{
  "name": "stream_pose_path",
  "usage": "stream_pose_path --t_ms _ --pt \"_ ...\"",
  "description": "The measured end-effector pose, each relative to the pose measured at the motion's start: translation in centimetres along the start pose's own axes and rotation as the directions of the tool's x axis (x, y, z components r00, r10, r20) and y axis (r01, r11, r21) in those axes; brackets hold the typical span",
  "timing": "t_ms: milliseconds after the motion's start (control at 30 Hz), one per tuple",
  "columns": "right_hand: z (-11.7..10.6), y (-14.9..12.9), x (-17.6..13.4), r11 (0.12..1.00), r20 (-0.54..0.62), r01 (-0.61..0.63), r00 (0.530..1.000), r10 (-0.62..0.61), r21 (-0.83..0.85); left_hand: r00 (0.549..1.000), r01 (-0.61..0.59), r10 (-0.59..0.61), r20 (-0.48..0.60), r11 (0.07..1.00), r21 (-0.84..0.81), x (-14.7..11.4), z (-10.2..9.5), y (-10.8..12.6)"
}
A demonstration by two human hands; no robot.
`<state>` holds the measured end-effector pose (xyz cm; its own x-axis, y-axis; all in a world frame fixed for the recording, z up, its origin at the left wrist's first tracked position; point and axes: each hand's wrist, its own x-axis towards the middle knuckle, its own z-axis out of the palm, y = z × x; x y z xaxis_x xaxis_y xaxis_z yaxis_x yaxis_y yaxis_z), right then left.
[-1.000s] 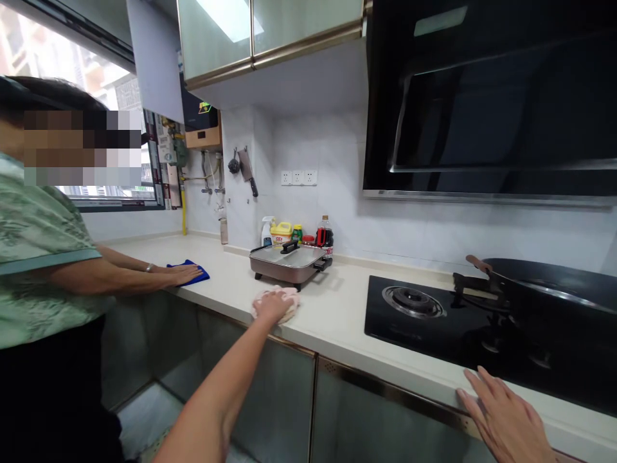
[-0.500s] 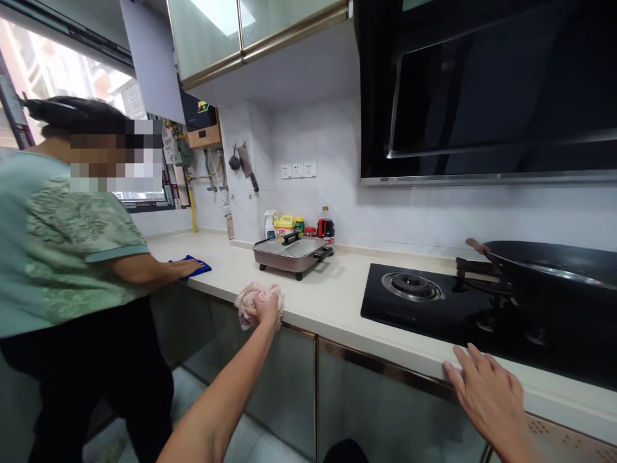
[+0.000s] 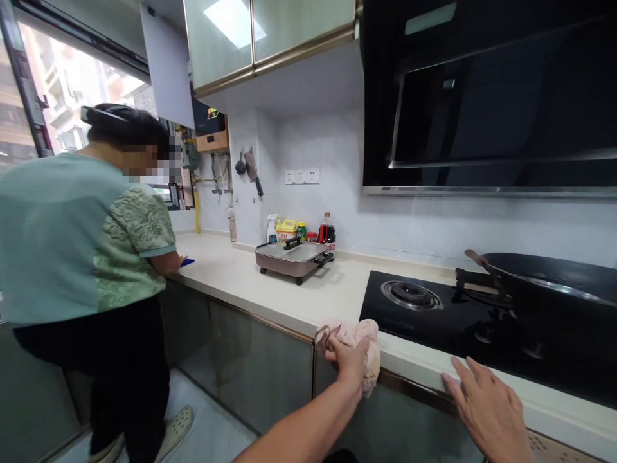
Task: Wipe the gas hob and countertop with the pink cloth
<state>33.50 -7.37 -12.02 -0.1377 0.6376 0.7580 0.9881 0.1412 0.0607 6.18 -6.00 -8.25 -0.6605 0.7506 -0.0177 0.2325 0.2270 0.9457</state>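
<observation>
My left hand point(image 3: 349, 360) grips a crumpled pale pink cloth point(image 3: 370, 341) against the front edge of the white countertop point(image 3: 284, 301), near the hob's front left corner. Part of the cloth hangs over the edge, above the cabinet doors. My right hand point(image 3: 489, 402) rests on the counter's front edge with its fingers spread, holding nothing. Just behind it lies the black gas hob point(image 3: 434, 325), with a bare burner point(image 3: 411, 294) on its left and a large black wok point(image 3: 554, 283) on its right.
A lidded electric pan point(image 3: 294, 258) stands on the counter, with bottles point(image 3: 328, 231) behind it. To the left a co-worker point(image 3: 87, 238) leans over the counter, one hand at a blue cloth point(image 3: 187, 262). A range hood point(image 3: 482, 109) overhangs the hob.
My left hand has slid the pink cloth to the right along the counter edge, up to the hob. My right hand stays put. The co-worker's body has turned and shifted right.
</observation>
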Motion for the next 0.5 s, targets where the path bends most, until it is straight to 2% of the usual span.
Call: stream_pose_path --t_ms 67,167,400,500 --pt "0.0 0.3 -0.2 1.000 -0.002 0.002 1.000 -0.002 0.026 0.998 -0.004 -0.005 -0.065 0.989 -0.145 1.5 -2.0 -0.5" --pt "-0.3 0.4 -0.4 0.998 0.017 0.039 0.999 -0.040 0.058 0.976 0.018 -0.067 -0.209 0.973 -0.229 4.9 -5.9 -0.7" --pt "-1.1 0.0 -0.2 0.999 0.000 0.042 0.999 -0.042 -0.009 0.896 0.139 -0.156 -0.415 0.988 -0.071 14.5 -14.4 0.6" --pt "-1.2 0.0 -0.1 0.999 -0.013 0.039 0.999 -0.039 -0.008 0.875 0.157 -0.114 -0.470 0.986 0.054 17.9 -17.6 1.0"
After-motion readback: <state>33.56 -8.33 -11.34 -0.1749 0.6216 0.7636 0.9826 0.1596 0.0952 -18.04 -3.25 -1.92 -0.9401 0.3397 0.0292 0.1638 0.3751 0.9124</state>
